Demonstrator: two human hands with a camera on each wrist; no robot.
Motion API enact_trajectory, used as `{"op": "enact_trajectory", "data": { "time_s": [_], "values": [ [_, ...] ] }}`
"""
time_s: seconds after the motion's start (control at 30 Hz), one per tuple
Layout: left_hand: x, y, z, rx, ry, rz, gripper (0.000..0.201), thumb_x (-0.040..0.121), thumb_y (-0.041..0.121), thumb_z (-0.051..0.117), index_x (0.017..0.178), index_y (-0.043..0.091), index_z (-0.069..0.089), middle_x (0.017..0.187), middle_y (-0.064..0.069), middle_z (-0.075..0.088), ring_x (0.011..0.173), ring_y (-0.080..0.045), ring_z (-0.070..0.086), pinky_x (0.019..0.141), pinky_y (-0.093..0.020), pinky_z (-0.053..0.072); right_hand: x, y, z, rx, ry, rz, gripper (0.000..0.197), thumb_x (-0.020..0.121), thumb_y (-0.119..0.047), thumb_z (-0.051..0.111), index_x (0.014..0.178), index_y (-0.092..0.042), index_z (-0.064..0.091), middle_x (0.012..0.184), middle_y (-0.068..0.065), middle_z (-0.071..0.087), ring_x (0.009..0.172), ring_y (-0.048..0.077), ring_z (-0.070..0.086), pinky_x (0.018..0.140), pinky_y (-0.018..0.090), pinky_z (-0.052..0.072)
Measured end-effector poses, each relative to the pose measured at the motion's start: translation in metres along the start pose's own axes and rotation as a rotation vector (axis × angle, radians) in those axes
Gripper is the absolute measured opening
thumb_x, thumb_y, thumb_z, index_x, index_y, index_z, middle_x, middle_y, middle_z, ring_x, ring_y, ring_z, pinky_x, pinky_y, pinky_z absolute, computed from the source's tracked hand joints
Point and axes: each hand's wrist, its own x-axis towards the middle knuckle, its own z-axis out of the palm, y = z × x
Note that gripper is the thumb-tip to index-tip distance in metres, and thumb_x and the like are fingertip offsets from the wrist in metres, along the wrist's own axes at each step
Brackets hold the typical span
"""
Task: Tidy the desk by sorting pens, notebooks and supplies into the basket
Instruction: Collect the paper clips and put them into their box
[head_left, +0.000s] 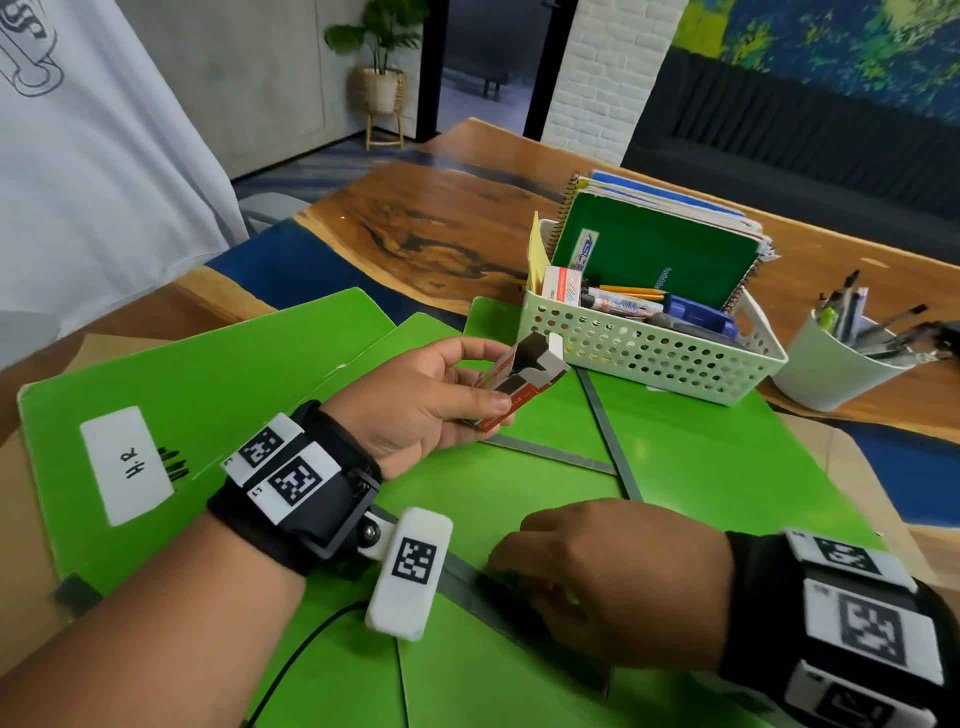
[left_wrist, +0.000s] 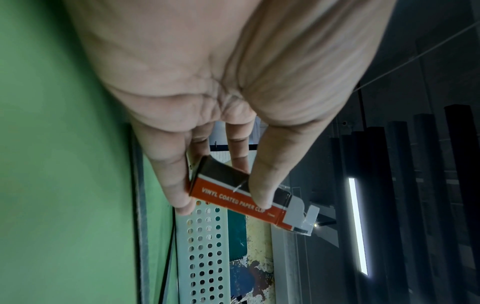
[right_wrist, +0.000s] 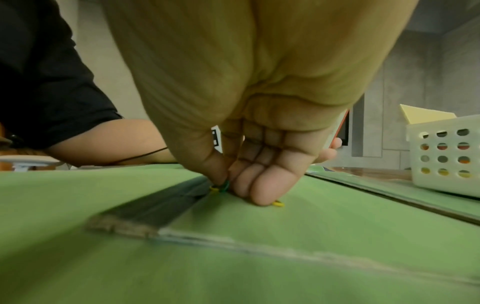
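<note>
While the left hand (head_left: 415, 400) pinches the open clip box (head_left: 519, 382) between thumb and fingers, raised just short of the basket (head_left: 649, 358), the right hand (head_left: 613, 577) bends down onto a green folder (right_wrist: 337, 236), fingertips (right_wrist: 249, 185) closing on loose clips (right_wrist: 221, 187). The clips are probably light, slick and springy, best pinched from both sides. The box, thin card, would crush; hold its long faces.
</note>
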Motion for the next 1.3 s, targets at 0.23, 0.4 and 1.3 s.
{"op": "enact_trajectory", "data": {
  "time_s": [0.23, 0.4, 1.3],
  "values": [
    [0.001, 0.0, 0.001, 0.006, -0.003, 0.0, 0.055, 0.068, -0.004, 0.072, 0.119, 0.011, 0.06, 0.084, -0.006, 0.069, 0.101, -0.038, 0.066, 0.085, -0.039, 0.058, -0.002, 0.008, 0.008, 0.037, 0.028, 0.053, 0.011, 0.094, -0.031, 0.048, 0.102, -0.03, 0.056, 0.108, -0.008, 0.046, 0.08, 0.021, 0.057, 0.071, 0.041, 0.053],
    [0.0, 0.0, 0.002, 0.005, -0.005, -0.003, 0.056, 0.068, -0.004, 0.072, 0.12, 0.01, 0.06, 0.086, -0.007, 0.069, 0.102, -0.038, 0.066, 0.084, -0.039, 0.058, -0.004, 0.009, 0.012, 0.037, 0.06, 0.099, 0.007, 0.097, -0.033, 0.046, 0.103, -0.03, 0.046, 0.101, -0.005, 0.053, 0.079, 0.021, 0.056, 0.068, 0.041, 0.053],
    [-0.008, -0.001, 0.015, 0.264, -0.089, -0.036, 0.056, 0.061, -0.002, 0.079, 0.114, 0.012, 0.068, 0.111, -0.011, 0.062, 0.091, -0.022, 0.066, 0.077, -0.035, 0.058, -0.026, 0.037, -0.065, 0.273, 0.796, 0.124, 0.018, 0.081, -0.023, 0.065, 0.099, -0.024, 0.067, 0.082, -0.012, 0.067, 0.074, 0.008, 0.066, 0.069, 0.028, 0.056]
  ]
}}
